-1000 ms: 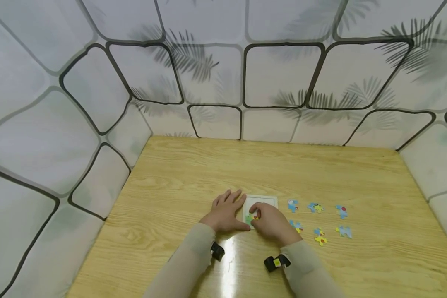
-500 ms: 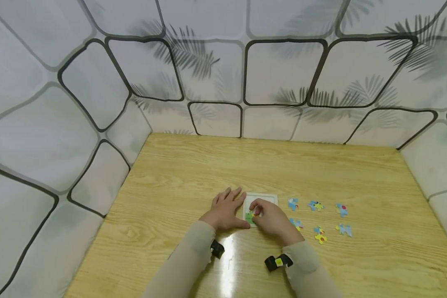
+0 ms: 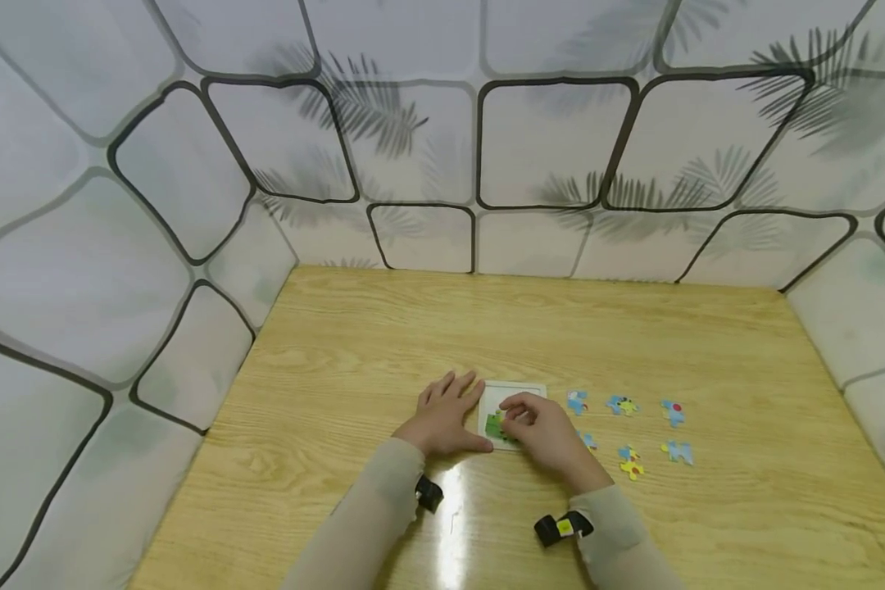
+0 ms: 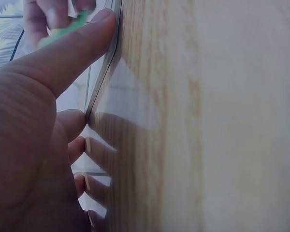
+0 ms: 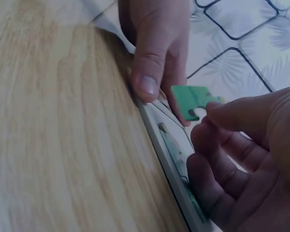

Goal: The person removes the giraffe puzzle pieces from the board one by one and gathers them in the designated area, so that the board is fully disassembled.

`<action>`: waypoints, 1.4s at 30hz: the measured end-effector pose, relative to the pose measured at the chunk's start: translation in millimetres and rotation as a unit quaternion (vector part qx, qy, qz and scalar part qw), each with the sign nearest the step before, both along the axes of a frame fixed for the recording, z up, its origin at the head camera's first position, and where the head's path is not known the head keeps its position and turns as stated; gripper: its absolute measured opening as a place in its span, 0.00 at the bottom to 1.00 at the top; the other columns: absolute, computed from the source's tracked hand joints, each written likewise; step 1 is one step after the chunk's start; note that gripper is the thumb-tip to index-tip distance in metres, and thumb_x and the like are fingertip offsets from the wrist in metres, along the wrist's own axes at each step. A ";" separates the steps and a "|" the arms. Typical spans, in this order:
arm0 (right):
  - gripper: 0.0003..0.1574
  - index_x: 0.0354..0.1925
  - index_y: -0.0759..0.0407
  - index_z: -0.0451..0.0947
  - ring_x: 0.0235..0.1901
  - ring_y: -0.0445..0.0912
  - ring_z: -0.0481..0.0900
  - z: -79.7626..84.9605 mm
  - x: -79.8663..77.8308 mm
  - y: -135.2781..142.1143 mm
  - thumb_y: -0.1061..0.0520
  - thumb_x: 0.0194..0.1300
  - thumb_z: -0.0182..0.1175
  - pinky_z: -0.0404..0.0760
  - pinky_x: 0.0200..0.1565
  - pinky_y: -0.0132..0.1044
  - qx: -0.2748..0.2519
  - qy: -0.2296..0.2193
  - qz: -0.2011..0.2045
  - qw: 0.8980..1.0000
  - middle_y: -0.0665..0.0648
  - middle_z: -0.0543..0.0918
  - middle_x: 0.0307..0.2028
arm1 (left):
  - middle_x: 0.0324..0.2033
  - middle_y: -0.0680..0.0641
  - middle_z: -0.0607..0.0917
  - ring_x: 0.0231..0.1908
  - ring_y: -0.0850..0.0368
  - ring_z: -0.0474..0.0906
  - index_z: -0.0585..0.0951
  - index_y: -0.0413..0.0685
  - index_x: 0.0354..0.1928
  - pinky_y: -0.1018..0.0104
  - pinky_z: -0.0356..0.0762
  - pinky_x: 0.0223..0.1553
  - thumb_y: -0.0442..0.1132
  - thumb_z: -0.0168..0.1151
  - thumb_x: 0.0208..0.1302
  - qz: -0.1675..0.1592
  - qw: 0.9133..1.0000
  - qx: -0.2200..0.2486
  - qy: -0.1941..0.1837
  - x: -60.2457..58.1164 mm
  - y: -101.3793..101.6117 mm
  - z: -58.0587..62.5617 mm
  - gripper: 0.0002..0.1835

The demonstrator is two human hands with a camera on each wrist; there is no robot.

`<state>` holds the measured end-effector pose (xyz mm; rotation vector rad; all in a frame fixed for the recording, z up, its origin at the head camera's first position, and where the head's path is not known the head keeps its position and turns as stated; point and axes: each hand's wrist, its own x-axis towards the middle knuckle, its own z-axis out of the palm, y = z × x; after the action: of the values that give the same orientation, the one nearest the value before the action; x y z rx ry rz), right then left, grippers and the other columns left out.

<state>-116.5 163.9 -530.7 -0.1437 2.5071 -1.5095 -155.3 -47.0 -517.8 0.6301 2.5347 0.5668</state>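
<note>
A small white puzzle tray [image 3: 512, 384] lies on the table between both hands. My left hand [image 3: 446, 416] has its fingers spread, with thumb and index finger against the tray's left side. My right hand [image 3: 547, 434] pinches a green puzzle piece [image 5: 187, 100] between thumb and index finger. In the right wrist view the piece is tilted and raised above the tray, close to the left thumb. More green puzzle pieces [image 5: 173, 150] lie inside the tray along its near edge, partly hidden by the right fingers.
Right of the tray, several loose puzzle pieces lie in two rows, among them a blue one with a red dot [image 3: 673, 412] and a yellow-and-blue one [image 3: 631, 463]. The wooden table [image 3: 383, 328] is bordered by patterned fabric walls [image 3: 553, 147].
My right hand has shifted slightly right and lifted the green piece from the tray's lower left corner. The left hand stays at the tray's side.
</note>
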 end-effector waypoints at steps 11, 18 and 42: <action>0.10 0.45 0.62 0.85 0.37 0.46 0.86 13.6 11.4 34.3 0.58 0.69 0.65 0.81 0.40 0.33 -0.039 -0.013 -0.050 0.998 0.55 0.88 0.38 | 0.80 0.52 0.44 0.79 0.45 0.32 0.50 0.58 0.81 0.44 0.32 0.75 0.67 0.67 0.59 -0.004 1.000 0.005 -0.004 0.2 0.3 -2.6 0.55; 0.10 0.44 0.61 0.86 0.38 0.44 0.85 15.3 26.9 63.5 0.56 0.68 0.67 0.82 0.38 0.33 0.009 -0.034 -0.049 0.998 0.54 0.88 0.39 | 0.80 0.52 0.45 0.79 0.46 0.33 0.51 0.58 0.81 0.45 0.33 0.75 0.68 0.68 0.57 -0.005 1.000 0.010 0.003 -0.5 -1.9 -2.9 0.56; 0.07 0.39 0.58 0.85 0.31 0.42 0.76 21.4 81.1 85.9 0.63 0.60 0.66 0.75 0.32 0.34 0.155 -0.087 -0.028 0.984 0.48 0.81 0.29 | 0.80 0.53 0.43 0.79 0.46 0.30 0.49 0.59 0.81 0.44 0.31 0.75 0.67 0.68 0.59 0.000 1.000 0.018 -0.005 0.4 -1.7 -7.4 0.56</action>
<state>-35.4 249.7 -509.3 0.1055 2.5803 -1.0766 -154.9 -48.8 -525.2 0.6391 2.5211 0.6144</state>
